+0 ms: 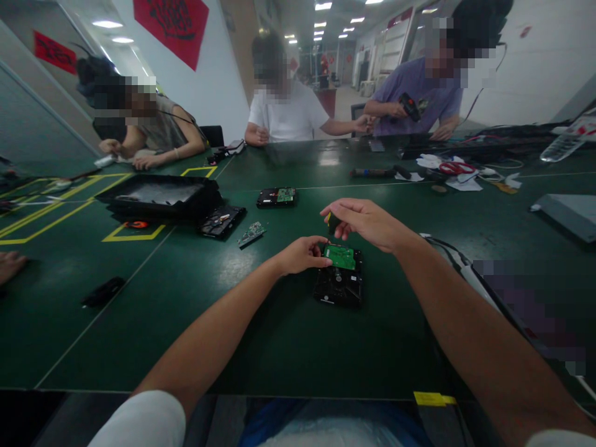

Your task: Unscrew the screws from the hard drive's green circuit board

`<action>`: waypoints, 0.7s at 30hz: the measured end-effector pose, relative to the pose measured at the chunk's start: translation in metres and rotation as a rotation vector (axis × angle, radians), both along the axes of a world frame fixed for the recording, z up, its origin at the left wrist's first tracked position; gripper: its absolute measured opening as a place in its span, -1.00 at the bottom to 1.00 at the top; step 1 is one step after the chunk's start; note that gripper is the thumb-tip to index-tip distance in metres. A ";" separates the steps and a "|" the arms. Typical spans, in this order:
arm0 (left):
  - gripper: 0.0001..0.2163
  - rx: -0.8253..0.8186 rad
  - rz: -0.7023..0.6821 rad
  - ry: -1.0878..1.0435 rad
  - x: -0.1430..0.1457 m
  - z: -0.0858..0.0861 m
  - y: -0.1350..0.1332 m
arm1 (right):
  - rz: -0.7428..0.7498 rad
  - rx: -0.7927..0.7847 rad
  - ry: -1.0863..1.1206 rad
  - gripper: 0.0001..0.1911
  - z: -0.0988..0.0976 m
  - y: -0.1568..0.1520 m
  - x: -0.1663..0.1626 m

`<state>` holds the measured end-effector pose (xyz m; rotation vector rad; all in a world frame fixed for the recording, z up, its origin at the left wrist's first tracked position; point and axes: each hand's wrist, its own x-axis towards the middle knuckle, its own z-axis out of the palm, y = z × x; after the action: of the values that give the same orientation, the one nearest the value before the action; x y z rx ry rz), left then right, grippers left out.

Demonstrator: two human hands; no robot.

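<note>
A black hard drive (338, 287) lies on the green table in front of me, its green circuit board (339, 256) facing up at the far end. My left hand (302, 254) is closed, fingertips pinching the board's left edge. Just above the drive, my right hand (363, 221) is curled round a small dark tool (332, 222) with a yellow mark, held over the board's far edge.
A stack of black trays (161, 197) sits at the left, with another drive (222, 221) and a loose board (251, 234) beside it. A third drive (277, 197) lies further back. Three people work along the far side, one holding a power screwdriver (410, 105). Cables run on the right.
</note>
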<state>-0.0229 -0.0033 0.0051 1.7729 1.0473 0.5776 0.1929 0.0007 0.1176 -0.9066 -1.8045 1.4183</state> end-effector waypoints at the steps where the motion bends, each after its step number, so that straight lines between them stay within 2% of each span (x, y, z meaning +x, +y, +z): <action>1: -0.33 -0.006 0.003 0.000 0.000 0.000 0.000 | 0.004 -0.032 0.012 -0.75 0.001 0.000 0.000; 5: -0.32 -0.004 -0.001 0.014 0.000 0.002 -0.001 | 0.014 -0.064 -0.002 -0.79 0.008 -0.004 0.002; 11: -0.33 0.005 -0.016 0.004 -0.001 -0.001 0.001 | -0.021 0.023 -0.066 -0.82 0.008 -0.005 0.002; 16: -0.35 -0.006 -0.014 -0.006 -0.001 -0.005 0.003 | -0.026 0.122 -0.095 -0.75 0.001 -0.002 0.001; 21: -0.35 0.003 -0.017 -0.007 -0.001 -0.004 0.003 | -0.064 0.056 -0.057 -0.75 -0.002 -0.001 0.000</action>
<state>-0.0239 -0.0001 0.0011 1.7794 1.0257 0.5746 0.1925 -0.0001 0.1160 -0.9752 -1.8314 1.3078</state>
